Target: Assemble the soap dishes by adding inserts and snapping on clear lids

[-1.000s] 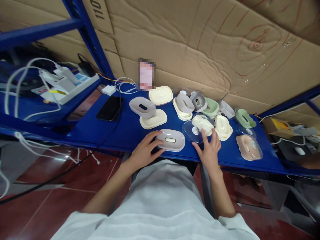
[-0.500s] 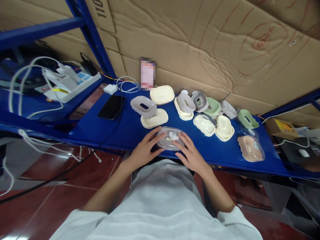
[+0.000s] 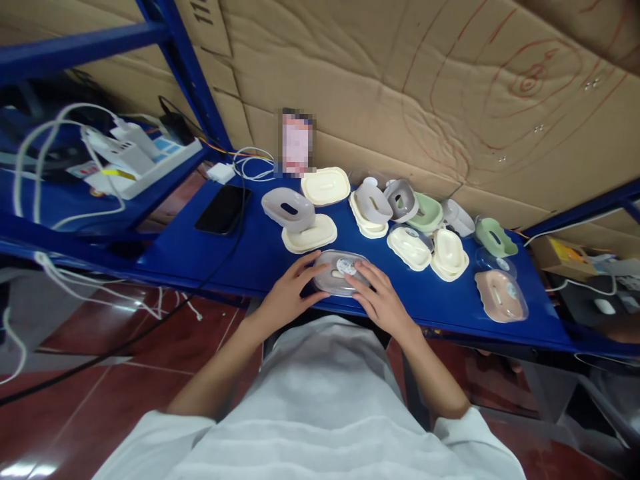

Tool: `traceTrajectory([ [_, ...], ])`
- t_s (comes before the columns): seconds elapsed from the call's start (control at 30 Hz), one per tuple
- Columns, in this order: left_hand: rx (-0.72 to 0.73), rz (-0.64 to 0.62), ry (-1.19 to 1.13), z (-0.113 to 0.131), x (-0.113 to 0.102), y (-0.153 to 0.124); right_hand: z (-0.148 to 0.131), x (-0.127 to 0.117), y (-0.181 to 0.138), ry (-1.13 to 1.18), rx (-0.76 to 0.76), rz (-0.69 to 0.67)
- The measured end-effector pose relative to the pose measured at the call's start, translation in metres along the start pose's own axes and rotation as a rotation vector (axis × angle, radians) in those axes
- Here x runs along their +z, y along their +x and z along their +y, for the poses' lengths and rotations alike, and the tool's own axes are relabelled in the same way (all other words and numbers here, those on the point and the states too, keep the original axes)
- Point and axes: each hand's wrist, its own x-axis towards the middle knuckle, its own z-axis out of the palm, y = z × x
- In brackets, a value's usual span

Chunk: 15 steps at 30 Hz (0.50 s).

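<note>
Both hands, left hand (image 3: 289,295) and right hand (image 3: 381,302), press a clear lid (image 3: 341,269) onto the grey soap dish (image 3: 330,285), fingers spread flat; seating its edges evenly likely comes next.

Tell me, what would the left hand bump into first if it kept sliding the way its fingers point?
Probably the clear-lidded grey box its fingertips already touch; the left hand points right along it.

A grey oval soap dish (image 3: 341,273) lies flat at the near edge of the blue counter (image 3: 240,257), capped by a clear plastic lid (image 3: 334,261) bearing a round white sticker (image 3: 346,267), just in front of a cream tray.
</note>
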Motion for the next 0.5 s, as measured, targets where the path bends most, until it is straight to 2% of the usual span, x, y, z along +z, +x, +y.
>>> traceTrajectory([
  [0.23,-0.04,-0.025,-0.012,0.0,-0.003,0.003,0.001,0.002,0.001,-0.006,0.07,-0.028],
  [0.37,-0.032,-0.097,-0.029,0.003,-0.008,0.003,0.002,0.006,-0.002,0.086,0.147,-0.006],
  [0.43,-0.021,-0.133,-0.039,0.006,-0.01,0.003,0.003,0.004,-0.006,0.13,0.143,0.032],
  [0.5,-0.023,-0.138,-0.037,0.01,-0.012,0.003,0.005,-0.005,-0.015,0.108,0.165,0.134],
])
